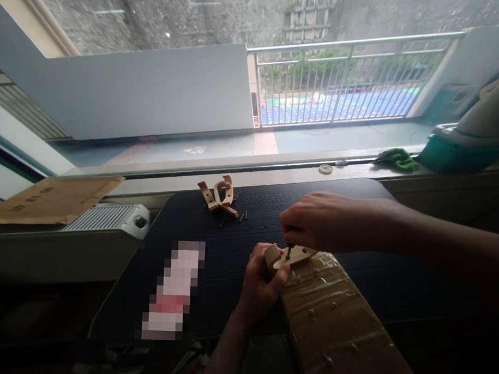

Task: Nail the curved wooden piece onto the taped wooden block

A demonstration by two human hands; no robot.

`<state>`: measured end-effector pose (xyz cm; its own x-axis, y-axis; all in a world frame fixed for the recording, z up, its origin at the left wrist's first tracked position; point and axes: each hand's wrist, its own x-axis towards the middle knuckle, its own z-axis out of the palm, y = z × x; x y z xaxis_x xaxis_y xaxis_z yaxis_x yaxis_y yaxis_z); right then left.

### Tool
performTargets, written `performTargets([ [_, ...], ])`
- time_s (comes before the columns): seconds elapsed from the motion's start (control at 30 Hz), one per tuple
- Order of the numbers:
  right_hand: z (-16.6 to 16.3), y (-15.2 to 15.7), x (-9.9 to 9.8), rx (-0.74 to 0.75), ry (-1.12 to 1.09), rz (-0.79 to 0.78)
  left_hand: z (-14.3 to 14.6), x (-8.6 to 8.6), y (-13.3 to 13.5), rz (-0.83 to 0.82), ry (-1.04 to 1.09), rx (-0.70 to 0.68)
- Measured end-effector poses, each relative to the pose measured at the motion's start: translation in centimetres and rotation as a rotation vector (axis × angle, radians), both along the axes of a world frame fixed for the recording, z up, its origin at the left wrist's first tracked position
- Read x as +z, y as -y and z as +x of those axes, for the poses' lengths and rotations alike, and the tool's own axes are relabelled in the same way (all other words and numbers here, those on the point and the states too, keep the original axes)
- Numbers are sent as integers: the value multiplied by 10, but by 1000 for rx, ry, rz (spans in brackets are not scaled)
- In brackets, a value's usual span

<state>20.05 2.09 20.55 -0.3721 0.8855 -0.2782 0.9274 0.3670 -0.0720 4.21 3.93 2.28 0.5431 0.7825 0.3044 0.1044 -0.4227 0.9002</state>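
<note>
My left hand (262, 280) grips the near end of a curved wooden hook (299, 256), thumb on one side and fingers round the other. The hook lies on the end of a long cardboard box (342, 332) wrapped in clear tape. My right hand (314, 219) is closed round the dark handle of a screwdriver (289, 250), held upright over the hook. The screwdriver's shaft points down at the hook; its tip and any screw under it are too small to make out. A second hole shows in the hook to the right.
Several loose wooden hooks (219, 196) and screws (243, 216) lie at the back of the black table (183, 223). A blurred pinkish item (174, 288) is at the left. Beyond stand a radiator (109, 217), a green cloth (400, 159) and a teal container (451, 150).
</note>
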Motion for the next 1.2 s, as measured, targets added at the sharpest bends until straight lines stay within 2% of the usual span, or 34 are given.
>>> performTargets([
  [0.17,-1,2,1,-42,58,36,0,1,1,-5,7,2],
  [0.4,-12,5,28,60,114,-6,1,2,1,-19,3,-13],
  [0.6,-12,0,17,168,60,6,0,1,0,-30,6,-15],
  [0.77,-6,-1,7,39,15,1,0,0,0,-9,27,1],
  [0.9,-7,-2,2,5,16,62,0,0,0,6,23,11],
  [1.03,-11,-1,10,15,80,57,0,1,0,12,8,8],
  [1.2,-14,3,26,116,121,-14,0,2,0,-5,-11,-10],
])
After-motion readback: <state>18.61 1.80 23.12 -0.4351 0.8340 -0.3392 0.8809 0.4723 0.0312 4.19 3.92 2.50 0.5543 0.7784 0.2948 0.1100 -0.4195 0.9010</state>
